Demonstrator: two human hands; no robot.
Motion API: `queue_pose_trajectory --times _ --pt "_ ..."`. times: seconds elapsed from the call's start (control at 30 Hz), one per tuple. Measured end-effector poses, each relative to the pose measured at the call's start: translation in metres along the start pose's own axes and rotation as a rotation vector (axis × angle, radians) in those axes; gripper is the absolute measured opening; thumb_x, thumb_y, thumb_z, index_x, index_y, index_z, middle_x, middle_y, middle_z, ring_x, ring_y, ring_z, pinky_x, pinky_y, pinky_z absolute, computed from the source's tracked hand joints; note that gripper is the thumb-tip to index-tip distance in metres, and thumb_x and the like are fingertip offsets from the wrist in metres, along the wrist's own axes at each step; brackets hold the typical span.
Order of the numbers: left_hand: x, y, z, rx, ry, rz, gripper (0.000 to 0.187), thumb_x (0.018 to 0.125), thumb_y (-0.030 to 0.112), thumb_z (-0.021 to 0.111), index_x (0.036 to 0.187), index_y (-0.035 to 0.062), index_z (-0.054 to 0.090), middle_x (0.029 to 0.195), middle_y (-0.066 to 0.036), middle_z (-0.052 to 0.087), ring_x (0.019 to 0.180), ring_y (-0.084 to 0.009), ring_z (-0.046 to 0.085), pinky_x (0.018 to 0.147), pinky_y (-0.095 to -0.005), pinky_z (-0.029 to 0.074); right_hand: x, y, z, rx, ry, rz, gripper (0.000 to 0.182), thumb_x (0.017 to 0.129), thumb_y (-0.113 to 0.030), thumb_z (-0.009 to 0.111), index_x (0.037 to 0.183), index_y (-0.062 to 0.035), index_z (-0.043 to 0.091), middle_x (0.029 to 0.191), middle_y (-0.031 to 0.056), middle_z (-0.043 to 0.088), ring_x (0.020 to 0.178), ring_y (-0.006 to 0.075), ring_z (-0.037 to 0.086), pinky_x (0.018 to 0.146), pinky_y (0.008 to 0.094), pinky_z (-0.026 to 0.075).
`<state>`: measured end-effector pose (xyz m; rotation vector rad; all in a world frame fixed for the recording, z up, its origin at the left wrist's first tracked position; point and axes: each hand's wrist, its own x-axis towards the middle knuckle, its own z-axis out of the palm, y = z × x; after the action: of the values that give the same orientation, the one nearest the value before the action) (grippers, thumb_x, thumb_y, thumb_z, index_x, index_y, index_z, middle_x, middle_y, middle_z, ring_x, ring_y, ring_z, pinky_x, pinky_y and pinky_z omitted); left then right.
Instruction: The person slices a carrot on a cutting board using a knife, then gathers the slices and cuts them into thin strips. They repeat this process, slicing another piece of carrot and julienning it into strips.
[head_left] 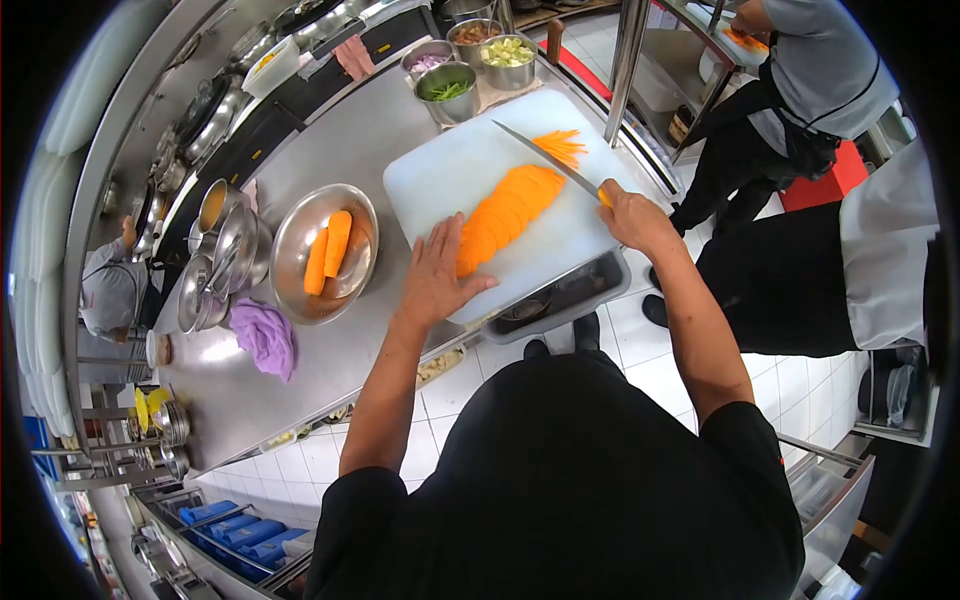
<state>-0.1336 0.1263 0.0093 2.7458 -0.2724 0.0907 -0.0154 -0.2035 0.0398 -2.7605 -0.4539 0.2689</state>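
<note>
On the white cutting board, set at the desk edge, the carrot slices lie fanned in a long overlapping row, running diag. from near the L hand to the knife. L fingers are flat & spread, thumb out wide, at the row's near end. R hand has its fingers wrapped round the knife's yellow handle; blade sits angled btwn the row & a small pile of carrot shreds. Can't tell if the edge touches the board. L of board: metal bowl w/ 2 peeled carrot pcs, purple cloth just below it. Past the board's far edge: metal tubs, incl. one w/ green strips & one w/ pale chunks.
</note>
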Motion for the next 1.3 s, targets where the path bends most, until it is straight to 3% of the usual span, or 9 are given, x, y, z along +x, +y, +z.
queue_pose_trajectory --times 0.1,0.2,0.3,0.5,0.8,1.0,1.3 --pt "-0.010 -0.012 0.013 0.102 -0.010 -0.002 0.099 0.091 0.062 0.065 0.161 0.0050 0.025 0.165 -0.020 0.032 0.155 -0.0386 0.025 0.125 -0.0565 0.016 -0.001 -0.001 0.002 -0.006 0.014 -0.006 0.030 0.098 -0.025 0.058 0.116 -0.0018 0.051 0.094 0.0288 0.071 0.093 0.0469 0.069 0.083 0.0571 0.052" --pt "-0.010 -0.022 0.029 0.205 0.043 0.012 0.093 0.093 0.061 0.062 0.161 0.0078 0.028 0.165 -0.014 0.033 0.155 -0.0379 0.024 0.126 -0.0552 0.012 0.001 0.003 0.006 -0.007 0.025 -0.012 0.031 0.098 -0.024 0.059 0.117 -0.0023 0.050 0.094 0.0282 0.071 0.093 0.0466 0.069 0.082 0.0572 0.052" --pt "-0.010 -0.023 0.032 0.166 0.052 -0.043 0.088 0.096 0.058 0.060 0.161 0.0073 0.030 0.165 -0.013 0.035 0.155 -0.0377 0.024 0.126 -0.0551 0.012 0.002 0.004 0.008 -0.003 0.030 -0.014 0.031 0.098 -0.024 0.059 0.118 -0.0026 0.050 0.093 0.0284 0.071 0.093 0.0465 0.069 0.082 0.0574 0.052" --pt "-0.011 -0.021 0.025 -0.024 0.060 -0.087 0.088 0.092 0.049 0.070 0.159 0.0065 0.033 0.159 -0.015 0.044 0.153 -0.0388 0.027 0.127 -0.0540 0.012 0.003 0.008 0.012 0.003 0.043 -0.020 0.031 0.097 -0.024 0.060 0.118 -0.0028 0.050 0.093 0.0299 0.071 0.094 0.0468 0.069 0.083 0.0574 0.052" --pt "-0.029 -0.025 0.040 -0.160 0.340 -0.106 0.052 0.084 0.027 0.082 0.126 0.0052 0.062 0.144 -0.016 0.057 0.144 -0.0391 0.042 0.119 -0.0466 0.036 0.002 0.008 0.010 0.033 0.048 -0.022 0.031 0.097 -0.024 0.060 0.116 -0.0018 0.050 0.091 0.0309 0.070 0.092 0.0478 0.069 0.083 0.0579 0.051" --pt "-0.030 -0.029 0.045 -0.309 0.415 -0.158 0.044 0.083 0.024 0.084 0.120 0.0060 0.067 0.144 -0.016 0.057 0.143 -0.0372 0.044 0.117 -0.0455 0.039 0.002 0.009 0.011 0.043 0.047 -0.013 0.030 0.097 -0.023 0.059 0.116 -0.0017 0.050 0.089 0.0321 0.069 0.091 0.0483 0.069 0.082 0.0585 0.051" --pt "-0.033 -0.019 0.041 -0.125 0.410 -0.208 0.047 0.085 0.035 0.081 0.120 0.0064 0.070 0.146 -0.015 0.056 0.143 -0.0378 0.043 0.118 -0.0463 0.037 0.002 0.009 0.011 0.058 0.065 -0.040 0.030 0.098 -0.023 0.058 0.116 -0.0013 0.049 0.087 0.0331 0.069 0.089 0.0498 0.068 0.081 0.0593 0.050"
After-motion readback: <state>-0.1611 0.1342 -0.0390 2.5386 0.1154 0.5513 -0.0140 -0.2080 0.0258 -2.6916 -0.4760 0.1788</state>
